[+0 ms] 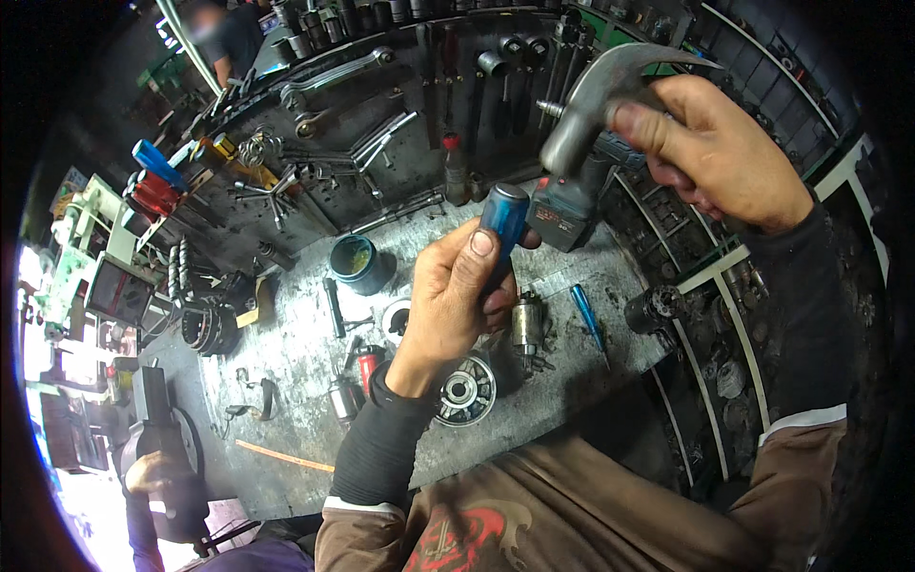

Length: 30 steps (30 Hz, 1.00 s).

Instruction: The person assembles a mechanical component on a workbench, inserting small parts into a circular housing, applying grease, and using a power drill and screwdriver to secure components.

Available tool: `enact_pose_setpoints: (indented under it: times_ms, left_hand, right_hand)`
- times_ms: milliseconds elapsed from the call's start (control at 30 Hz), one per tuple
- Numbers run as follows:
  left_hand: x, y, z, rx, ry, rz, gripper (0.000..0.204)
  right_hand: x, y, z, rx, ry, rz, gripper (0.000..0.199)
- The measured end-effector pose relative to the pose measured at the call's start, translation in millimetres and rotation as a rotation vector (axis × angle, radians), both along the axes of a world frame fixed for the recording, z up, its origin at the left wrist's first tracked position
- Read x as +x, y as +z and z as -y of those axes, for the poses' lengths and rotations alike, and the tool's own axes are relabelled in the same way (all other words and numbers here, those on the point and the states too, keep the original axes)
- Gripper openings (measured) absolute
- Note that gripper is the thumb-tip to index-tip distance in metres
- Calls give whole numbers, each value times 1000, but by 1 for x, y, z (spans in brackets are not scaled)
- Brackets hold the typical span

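Over on the far left a stack of dark ring-shaped parts (212,327) sat at the edge of the grimy metal bench (305,429), with a blue round tin (356,263) a bit further in and a small red-handled tool (368,366) lying near the front. The left hand (457,296) was up over the middle of the bench, fingers (477,250) clenched around a blue-handled screwdriver (505,219) held upright, handle end on top, and I couldn't see the tip at all. Right under that wrist was a round silver housing (464,389), and just beside it a small motor armature (527,324) and another blue screwdriver (588,319) lying flat. A cordless drill (570,205) stood at the back of the bench. The right hand (710,153) was raised higher up, fingers wrapped tight on a claw hammer (596,91), its head hanging above and close to the screwdriver handle, not touching. Wrenches (338,78) hung on the wall behind.
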<state>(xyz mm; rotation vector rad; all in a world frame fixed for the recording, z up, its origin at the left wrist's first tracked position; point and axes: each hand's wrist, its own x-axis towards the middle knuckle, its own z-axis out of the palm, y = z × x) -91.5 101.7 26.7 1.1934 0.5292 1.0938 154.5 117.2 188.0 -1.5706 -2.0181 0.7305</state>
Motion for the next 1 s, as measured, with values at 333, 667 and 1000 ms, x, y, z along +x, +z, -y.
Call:
enact_pose_setpoints:
  times_ms: [333,667,1000]
  left_hand:
    - [1,-4,-2,-26,-48,4,71]
    - [-1,-4,-2,-41,-99,45,56]
    - [-2,-6,0,-53,-107,41,58]
  right_hand:
    - [-13,-3,18,-21,-16,-113,45]
    - [-17,26,3,131,-190,-16,47]
    - [7,-7,17,16,-11,-145,48]
